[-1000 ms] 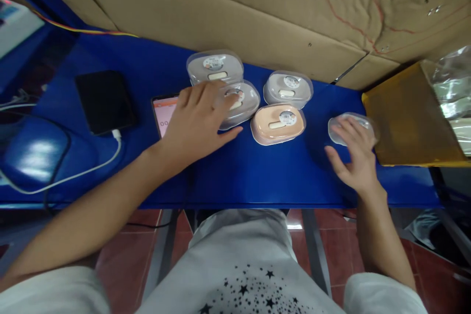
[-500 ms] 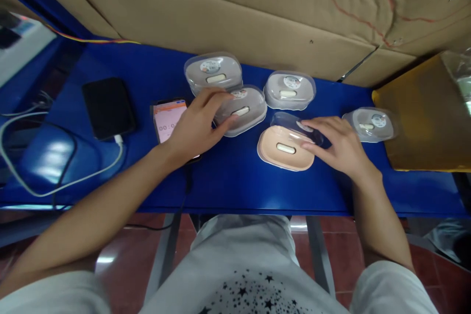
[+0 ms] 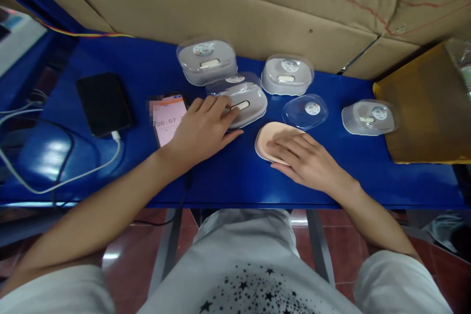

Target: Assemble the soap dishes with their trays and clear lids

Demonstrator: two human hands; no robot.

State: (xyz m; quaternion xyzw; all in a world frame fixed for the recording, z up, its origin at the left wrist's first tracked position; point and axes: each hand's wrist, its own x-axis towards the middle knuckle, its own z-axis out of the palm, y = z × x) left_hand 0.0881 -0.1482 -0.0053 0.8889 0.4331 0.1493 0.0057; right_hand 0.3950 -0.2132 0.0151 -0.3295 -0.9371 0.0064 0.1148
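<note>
My left hand (image 3: 209,122) rests over the left part of a grey oval container (image 3: 253,105), its fingers apart around the white handle; a clear cover sits askew behind it. My right hand (image 3: 300,157) lies on top of a peach oval lid (image 3: 270,135), covering its handle, with the fingers close together and the thumb at the near edge. A loose clear cover (image 3: 305,111) with a round sticker lies flat behind the peach lid. Whether the right fingers pinch the handle is hidden.
Covered grey containers stand at the back left (image 3: 206,66), back centre (image 3: 289,76) and right (image 3: 369,117). A phone (image 3: 171,117) showing a timer and a black device (image 3: 105,104) with a white cable lie left. A brown box (image 3: 415,108) stands right.
My right hand has let go of the clear cover, now flat on the table, and moved left onto the peach lid. My left hand has shifted nearer; the cover beside it now sits askew.
</note>
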